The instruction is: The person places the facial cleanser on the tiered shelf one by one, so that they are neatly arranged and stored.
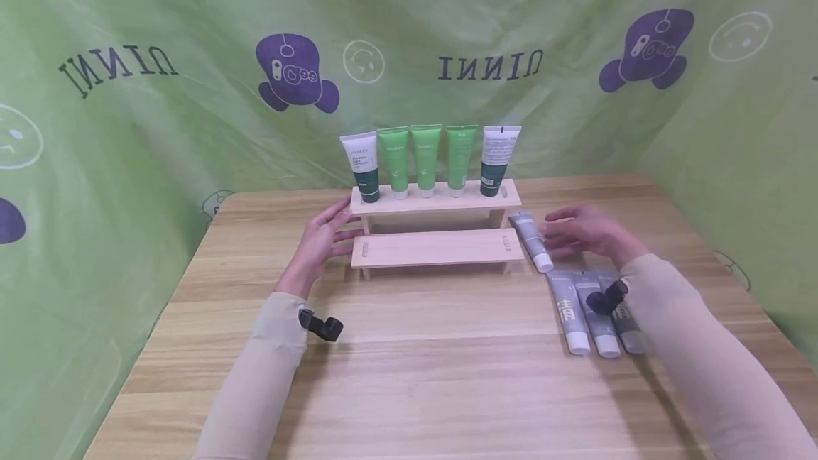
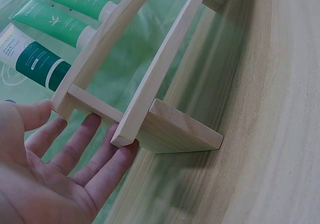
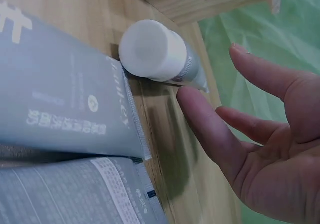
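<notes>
A two-step wooden rack (image 1: 437, 248) stands on the table. On its upper step stand three green tubes (image 1: 425, 158) between two white-and-dark-green tubes (image 1: 362, 162), all caps down. My left hand (image 1: 323, 236) touches the rack's left end, its fingers extended against the side panel (image 2: 180, 129) and shelf ends. Near the rack's right end lies a grey tube (image 1: 530, 240) with a white cap (image 3: 145, 49). Beside it my right hand (image 1: 584, 233) is spread with nothing in it; in the right wrist view its fingertips are close to that tube, and contact cannot be told.
Three more grey tubes (image 1: 567, 312) lie side by side on the wooden table (image 1: 409, 389), under and beside my right forearm. Behind the table and along its sides hangs a green curtain (image 1: 396, 6) with purple figures. The rack's lower step holds nothing.
</notes>
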